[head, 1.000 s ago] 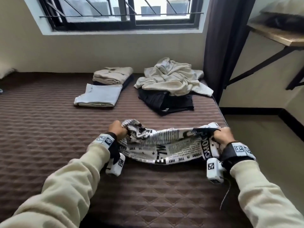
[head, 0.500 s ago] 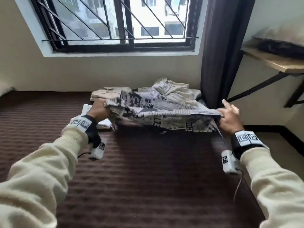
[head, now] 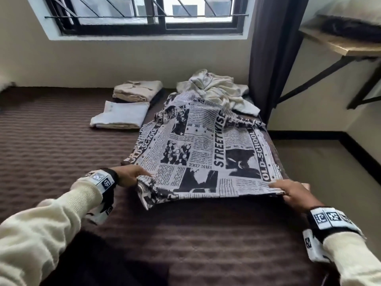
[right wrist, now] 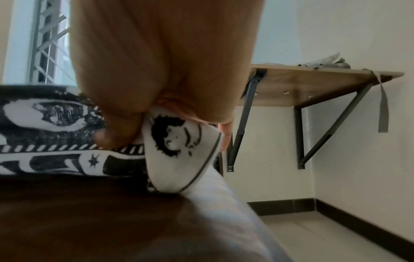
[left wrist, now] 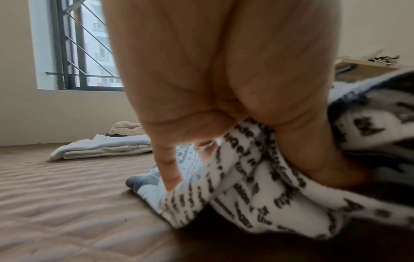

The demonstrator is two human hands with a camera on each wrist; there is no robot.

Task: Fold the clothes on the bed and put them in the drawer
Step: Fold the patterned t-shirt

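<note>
Newsprint-patterned garment point(head: 202, 153) spread flat mid-bed point(head: 61, 162), near corners pinched by left hand point(head: 132, 175) and right hand point(head: 292, 193). Folded stacks point(head: 127, 104) at eleven o'clock; crumpled cream garment point(head: 216, 89) at twelve unfolded. Drawer unseen.

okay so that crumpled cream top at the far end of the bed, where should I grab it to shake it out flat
Judging by its pose, take the cream top by the two corners of one edge, coming from the near side over the printed shirt. It lies bunched against the wall with a flap trailing toward the bed's right edge; that flap looks like the easiest first grip. Which part it is, I cannot tell.
</note>
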